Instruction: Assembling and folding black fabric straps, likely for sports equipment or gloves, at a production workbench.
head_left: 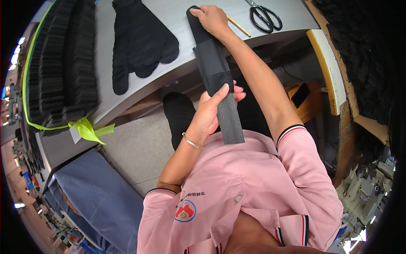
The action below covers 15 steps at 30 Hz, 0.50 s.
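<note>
**Black strip stretched between your two hands**

Your right hand (212,19) presses the top end of a long black fabric strip (218,80) flat on the grey tabletop (177,63), fingers bent over it. Your left hand (211,112) grips the strip lower down, thumb in front, where it hangs off the edge toward your lap. Scissors (264,17) and a pencil (238,26) lie just right of your right hand; black cut pieces (139,42) lie to the left.

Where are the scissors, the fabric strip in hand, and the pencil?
scissors (265,17): head view, on the black handle loops.
black fabric strip (215,67): head view, mid-length, between the two hands.
yellow pencil (239,26): head view, on the shaft beside the right hand (212,19).
</note>
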### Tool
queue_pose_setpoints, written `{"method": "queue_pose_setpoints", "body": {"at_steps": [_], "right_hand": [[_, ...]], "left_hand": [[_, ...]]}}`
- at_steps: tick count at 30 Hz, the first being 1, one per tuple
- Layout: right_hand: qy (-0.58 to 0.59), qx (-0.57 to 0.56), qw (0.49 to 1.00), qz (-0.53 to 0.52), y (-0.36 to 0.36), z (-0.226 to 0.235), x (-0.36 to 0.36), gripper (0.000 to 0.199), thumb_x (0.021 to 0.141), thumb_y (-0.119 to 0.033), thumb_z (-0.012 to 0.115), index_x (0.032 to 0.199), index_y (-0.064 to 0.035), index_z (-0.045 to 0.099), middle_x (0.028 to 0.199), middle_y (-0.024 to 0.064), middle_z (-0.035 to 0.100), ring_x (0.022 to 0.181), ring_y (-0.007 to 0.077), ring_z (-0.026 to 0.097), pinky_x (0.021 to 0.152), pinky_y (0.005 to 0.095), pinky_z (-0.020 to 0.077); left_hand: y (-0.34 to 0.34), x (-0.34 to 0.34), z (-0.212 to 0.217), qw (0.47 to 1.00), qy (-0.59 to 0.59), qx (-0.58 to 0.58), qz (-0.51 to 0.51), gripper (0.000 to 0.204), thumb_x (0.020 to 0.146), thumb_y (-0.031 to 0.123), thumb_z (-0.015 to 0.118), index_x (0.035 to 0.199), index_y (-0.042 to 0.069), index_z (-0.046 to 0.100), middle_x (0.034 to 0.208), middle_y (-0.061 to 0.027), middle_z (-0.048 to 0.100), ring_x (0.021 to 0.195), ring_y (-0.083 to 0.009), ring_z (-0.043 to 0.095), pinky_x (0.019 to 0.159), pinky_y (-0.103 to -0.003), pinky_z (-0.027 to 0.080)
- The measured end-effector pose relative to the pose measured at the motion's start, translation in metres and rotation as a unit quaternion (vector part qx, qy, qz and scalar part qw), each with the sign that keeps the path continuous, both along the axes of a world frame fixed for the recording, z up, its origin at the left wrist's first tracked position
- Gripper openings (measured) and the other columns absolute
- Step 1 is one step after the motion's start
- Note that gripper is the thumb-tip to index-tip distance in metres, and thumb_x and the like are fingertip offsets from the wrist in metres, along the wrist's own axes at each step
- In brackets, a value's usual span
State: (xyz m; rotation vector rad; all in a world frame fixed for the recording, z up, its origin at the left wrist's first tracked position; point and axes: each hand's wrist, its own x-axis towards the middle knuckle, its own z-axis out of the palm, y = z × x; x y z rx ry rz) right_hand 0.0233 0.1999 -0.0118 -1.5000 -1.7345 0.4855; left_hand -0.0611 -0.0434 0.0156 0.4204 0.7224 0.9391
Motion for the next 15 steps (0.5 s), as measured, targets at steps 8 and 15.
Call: {"method": "queue_pose_setpoints", "body": {"at_steps": [8, 15], "right_hand": [[0.004, 0.001, 1.000, -0.024, 0.000, 0.000, -0.002, 0.053, 0.090, -0.051, 0.061, 0.072, -0.0014, 0.064, 0.066, 0.0189, 0.063, 0.066, 0.0379, 0.063, 0.062, 0.0457, 0.0469], [-0.021, 0.007, 0.999, -0.031, -0.003, -0.003, -0.006, 0.048, 0.089, -0.048, 0.061, 0.075, -0.0028, 0.068, 0.072, 0.0206, 0.067, 0.075, 0.0415, 0.066, 0.069, 0.0507, 0.0500]], "left_hand": [[0.011, -0.011, -0.032, 0.940, -0.326, -0.094, 0.037, 0.090, 0.094, 0.070, 0.039, 0.146, -0.004, 0.037, 0.143, -0.0229, 0.048, 0.126, -0.0367, 0.054, 0.112, -0.047, 0.042], [0.029, -0.008, -0.024, 0.964, -0.255, -0.065, 0.031, 0.082, 0.094, 0.067, 0.045, 0.137, -0.003, 0.047, 0.125, -0.0182, 0.063, 0.106, -0.0270, 0.067, 0.101, -0.042, 0.053]]}}
